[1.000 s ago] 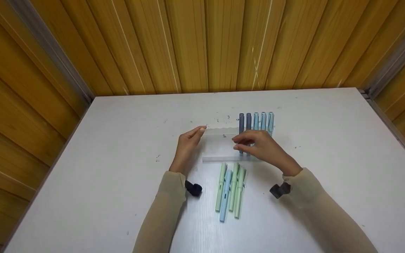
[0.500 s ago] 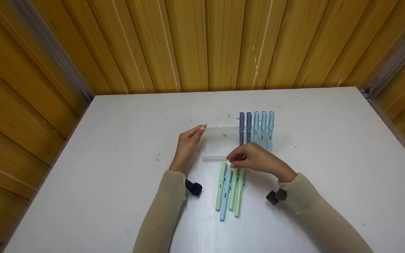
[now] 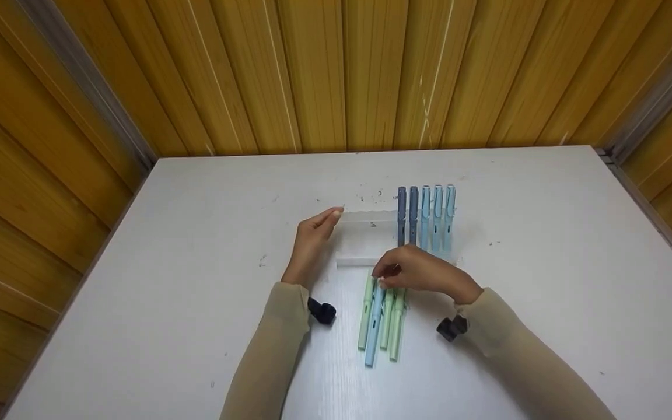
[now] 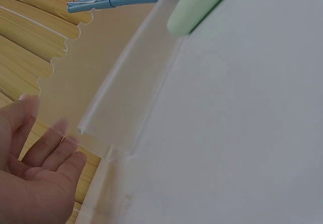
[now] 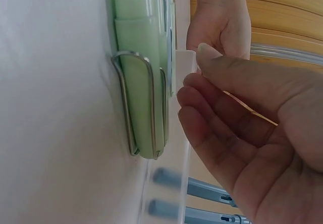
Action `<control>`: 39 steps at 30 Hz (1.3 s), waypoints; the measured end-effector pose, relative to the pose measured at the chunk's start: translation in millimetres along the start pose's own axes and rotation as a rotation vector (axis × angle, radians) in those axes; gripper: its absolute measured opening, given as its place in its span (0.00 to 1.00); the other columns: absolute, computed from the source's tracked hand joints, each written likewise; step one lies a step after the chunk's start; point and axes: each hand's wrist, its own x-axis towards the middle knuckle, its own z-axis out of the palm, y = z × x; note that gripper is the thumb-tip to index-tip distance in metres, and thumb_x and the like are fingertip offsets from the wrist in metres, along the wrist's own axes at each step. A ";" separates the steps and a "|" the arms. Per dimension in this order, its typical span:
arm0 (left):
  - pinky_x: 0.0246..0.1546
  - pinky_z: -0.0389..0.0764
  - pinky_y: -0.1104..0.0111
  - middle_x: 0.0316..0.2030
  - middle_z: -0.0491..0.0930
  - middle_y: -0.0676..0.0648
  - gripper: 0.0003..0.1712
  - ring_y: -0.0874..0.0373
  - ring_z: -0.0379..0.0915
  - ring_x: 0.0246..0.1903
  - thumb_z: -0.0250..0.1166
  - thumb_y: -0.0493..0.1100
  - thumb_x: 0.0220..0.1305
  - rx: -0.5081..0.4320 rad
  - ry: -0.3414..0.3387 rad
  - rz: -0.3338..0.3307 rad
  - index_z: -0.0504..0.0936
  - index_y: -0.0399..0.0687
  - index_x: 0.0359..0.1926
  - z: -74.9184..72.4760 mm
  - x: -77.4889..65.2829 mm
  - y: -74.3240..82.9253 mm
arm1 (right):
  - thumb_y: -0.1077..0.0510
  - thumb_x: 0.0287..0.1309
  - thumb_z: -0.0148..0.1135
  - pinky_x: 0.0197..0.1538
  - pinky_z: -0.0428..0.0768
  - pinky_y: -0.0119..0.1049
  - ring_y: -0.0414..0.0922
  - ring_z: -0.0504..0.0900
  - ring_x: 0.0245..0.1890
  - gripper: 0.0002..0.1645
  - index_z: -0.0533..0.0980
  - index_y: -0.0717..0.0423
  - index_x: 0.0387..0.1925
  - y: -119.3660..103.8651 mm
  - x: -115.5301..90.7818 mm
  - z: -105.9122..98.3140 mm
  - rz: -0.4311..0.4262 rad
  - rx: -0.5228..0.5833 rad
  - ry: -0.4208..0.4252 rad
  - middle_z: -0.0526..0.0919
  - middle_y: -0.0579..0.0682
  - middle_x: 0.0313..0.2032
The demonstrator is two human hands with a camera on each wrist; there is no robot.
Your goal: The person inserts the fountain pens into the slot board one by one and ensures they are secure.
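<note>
In the head view my left hand (image 3: 314, 236) is at the left end of a clear pen rack (image 3: 354, 262). The left wrist view shows its thumb and fingers pinching the edge of the scalloped clear panel (image 4: 75, 82). My right hand (image 3: 420, 269) hovers over the loose pens, fingers loosely bent, fingertips close over the cap end of a light blue pen (image 3: 373, 326). Green pens (image 3: 364, 324) lie on both sides of it. In the right wrist view a gap shows between the fingertips and a green pen (image 5: 136, 82) with a wire clip.
Two dark blue pens (image 3: 402, 213) and several light blue pens (image 3: 438, 219) stand side by side in the right part of the rack. A white table (image 3: 167, 280) lies beneath, with wood-look panels (image 3: 312, 76) behind it.
My right hand has moved from the rack's dark blue pens down toward the loose pens in front. My left hand has stayed at the rack's left end.
</note>
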 end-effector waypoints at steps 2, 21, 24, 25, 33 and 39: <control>0.67 0.67 0.61 0.60 0.76 0.55 0.23 0.58 0.67 0.65 0.59 0.59 0.66 0.004 -0.001 -0.002 0.80 0.57 0.57 0.6 -0.2 0.4 | 0.63 0.54 0.68 0.45 0.83 0.33 0.38 0.82 0.37 0.12 0.84 0.55 0.43 0.8 0.5 0.9 0.021 -0.010 0.000 0.87 0.47 0.39; 0.67 0.67 0.61 0.60 0.76 0.53 0.23 0.57 0.67 0.65 0.60 0.59 0.66 -0.024 -0.011 -0.022 0.81 0.55 0.56 0.6 1.9 0.9 | 0.66 0.51 0.70 0.41 0.81 0.33 0.39 0.79 0.34 0.09 0.84 0.54 0.37 -0.9 2.5 1.6 0.040 -0.055 -0.056 0.86 0.45 0.34; 0.67 0.67 0.60 0.60 0.76 0.53 0.24 0.57 0.67 0.65 0.60 0.60 0.65 -0.006 -0.008 -0.024 0.81 0.55 0.57 0.4 1.9 0.4 | 0.67 0.51 0.69 0.41 0.81 0.33 0.39 0.80 0.34 0.09 0.84 0.54 0.36 -0.8 3.5 1.1 0.026 -0.065 -0.067 0.86 0.45 0.34; 0.67 0.67 0.60 0.60 0.76 0.53 0.24 0.57 0.67 0.65 0.60 0.60 0.65 0.002 -0.007 -0.023 0.80 0.56 0.57 0.4 1.8 0.4 | 0.67 0.51 0.69 0.41 0.81 0.33 0.39 0.80 0.34 0.10 0.84 0.55 0.36 -0.4 3.8 1.1 0.019 -0.068 -0.071 0.86 0.46 0.34; 0.67 0.68 0.60 0.61 0.76 0.54 0.24 0.56 0.66 0.65 0.59 0.61 0.65 0.030 0.007 -0.029 0.80 0.57 0.57 -0.4 1.4 0.7 | 0.69 0.49 0.70 0.42 0.81 0.33 0.39 0.80 0.36 0.17 0.85 0.53 0.42 1.0 7.9 3.9 0.021 -0.104 -0.111 0.85 0.45 0.39; 0.67 0.68 0.59 0.61 0.76 0.54 0.24 0.56 0.66 0.65 0.59 0.60 0.66 0.030 0.006 -0.025 0.80 0.57 0.57 -0.2 0.8 0.8 | 0.67 0.50 0.70 0.44 0.80 0.33 0.39 0.78 0.36 0.17 0.85 0.51 0.43 2.7 8.4 3.4 -0.004 -0.115 -0.129 0.83 0.43 0.39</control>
